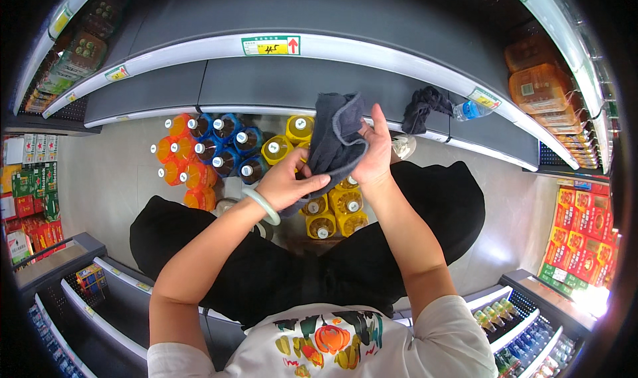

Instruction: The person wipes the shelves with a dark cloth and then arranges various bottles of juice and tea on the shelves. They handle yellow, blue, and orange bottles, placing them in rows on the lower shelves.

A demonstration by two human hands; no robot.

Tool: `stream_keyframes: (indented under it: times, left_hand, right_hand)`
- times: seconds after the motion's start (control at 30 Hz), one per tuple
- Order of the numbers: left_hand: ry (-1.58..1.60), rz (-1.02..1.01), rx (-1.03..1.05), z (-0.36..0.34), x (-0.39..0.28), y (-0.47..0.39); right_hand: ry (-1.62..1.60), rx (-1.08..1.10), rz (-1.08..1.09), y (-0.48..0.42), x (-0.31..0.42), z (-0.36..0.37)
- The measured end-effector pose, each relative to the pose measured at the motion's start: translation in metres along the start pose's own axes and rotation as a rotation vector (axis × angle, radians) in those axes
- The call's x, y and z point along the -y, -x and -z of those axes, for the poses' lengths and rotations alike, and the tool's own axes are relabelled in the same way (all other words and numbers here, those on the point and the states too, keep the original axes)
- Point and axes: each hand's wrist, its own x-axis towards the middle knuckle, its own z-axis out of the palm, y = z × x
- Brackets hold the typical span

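A folded dark grey cloth is held up between my two hands, above the drink bottles on the floor. My left hand pinches its lower left side, thumb on top; a pale bangle circles that wrist. My right hand supports the cloth's right side, with one finger pointing up. Under and around the cloth stand bottles with yellow labels and white caps. To their left are blue-labelled bottles and orange ones.
Ahead is a grey shelf with white price rails. A second dark cloth and a water bottle lie on it at right. Packed drinks fill the right-hand shelving. Behind me are more shelves; stacked cartons stand far right.
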Motion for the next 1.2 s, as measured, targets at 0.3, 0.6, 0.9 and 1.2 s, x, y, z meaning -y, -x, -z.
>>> stream_keyframes:
  times: [0.3, 0.6, 0.9, 1.2]
  left_hand:
    - [0.464, -0.027, -0.112, 0.044, -0.025, -0.008]
    - [0.978, 0.005, -0.155, 0.066, -0.051, -0.004]
    - [0.899, -0.109, -0.24, 0.065, -0.05, -0.003]
    - [0.848, -0.086, -0.273, 0.074, -0.034, 0.0]
  right_hand:
    - [0.482, 0.165, 0.126, -0.01, 0.015, 0.007]
    - [0.517, -0.091, 0.227, -0.041, 0.038, 0.042]
    - [0.784, -0.794, 0.524, -0.106, 0.083, 0.13]
    - [2.15, -1.238, 0.76, -0.102, 0.184, 0.255]
